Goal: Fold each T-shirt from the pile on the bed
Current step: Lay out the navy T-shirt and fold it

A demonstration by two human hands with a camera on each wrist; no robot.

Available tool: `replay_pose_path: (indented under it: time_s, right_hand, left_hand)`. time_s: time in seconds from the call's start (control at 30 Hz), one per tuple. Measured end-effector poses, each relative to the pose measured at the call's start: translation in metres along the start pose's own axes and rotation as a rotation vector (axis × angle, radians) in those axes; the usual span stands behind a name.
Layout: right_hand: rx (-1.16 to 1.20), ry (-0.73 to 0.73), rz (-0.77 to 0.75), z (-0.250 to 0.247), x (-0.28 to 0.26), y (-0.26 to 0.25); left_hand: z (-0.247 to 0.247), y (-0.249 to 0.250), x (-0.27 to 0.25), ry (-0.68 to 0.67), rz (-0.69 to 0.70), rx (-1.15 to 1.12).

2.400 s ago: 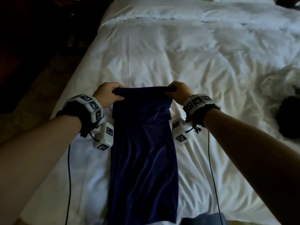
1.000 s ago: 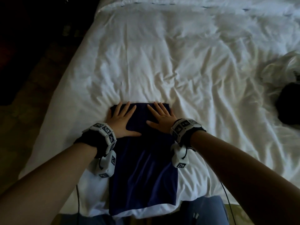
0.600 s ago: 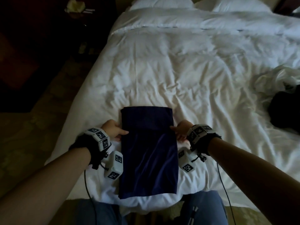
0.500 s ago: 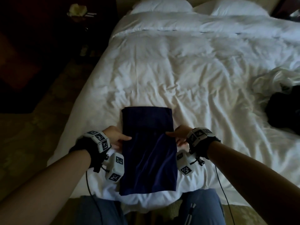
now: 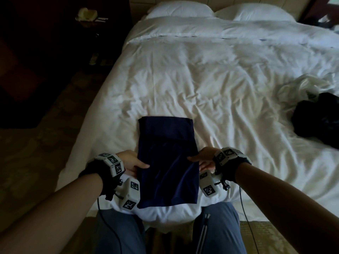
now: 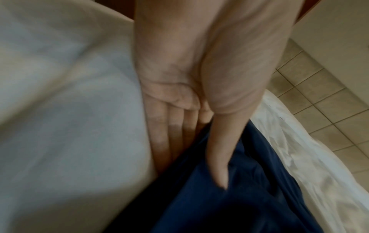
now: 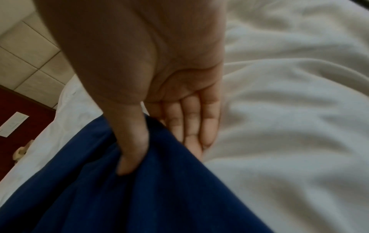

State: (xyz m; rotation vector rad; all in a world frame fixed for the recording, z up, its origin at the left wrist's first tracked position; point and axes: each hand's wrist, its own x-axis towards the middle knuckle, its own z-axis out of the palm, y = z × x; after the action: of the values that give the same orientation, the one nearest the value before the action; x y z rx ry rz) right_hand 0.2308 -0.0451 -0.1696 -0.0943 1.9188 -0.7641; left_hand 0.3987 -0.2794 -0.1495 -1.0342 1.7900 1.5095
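A navy T-shirt [image 5: 167, 162], folded into a long narrow rectangle, lies flat near the foot edge of the white bed [image 5: 201, 79]. My left hand [image 5: 140, 165] pinches its left edge about midway, thumb on top and fingers tucked under the cloth. My right hand [image 5: 197, 159] pinches the right edge the same way. In the left wrist view, the left hand [image 6: 191, 138] has its thumb pressed into the navy T-shirt [image 6: 239, 205]. In the right wrist view, the right hand [image 7: 159, 151] grips the navy T-shirt [image 7: 139, 197] likewise.
A black garment [image 5: 319, 123] and a crumpled white piece [image 5: 300, 87] lie at the bed's right side. Two pillows [image 5: 179, 9] sit at the head. A dark nightstand [image 5: 89, 15] and carpet are on the left. My legs in blue trousers [image 5: 119, 233] stand against the bed's foot.
The far end of the shirt was folded down and pressed flat with both palms. Both hands then slid out to the side edges and pinched them.
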Motion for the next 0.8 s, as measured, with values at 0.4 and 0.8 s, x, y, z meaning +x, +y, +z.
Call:
replay_pose_path:
  time_s: [0.4, 0.8]
  right_hand:
    - [-0.082, -0.049, 0.025, 0.012, -0.024, 0.019]
    - [-0.206, 0.021, 0.025, 0.017, -0.032, 0.033]
  left_hand:
    - [0.016, -0.016, -0.023, -0.054, -0.024, 0.041]
    - [0.018, -0.03, -0.035, 0.096, 0.023, 0.098]
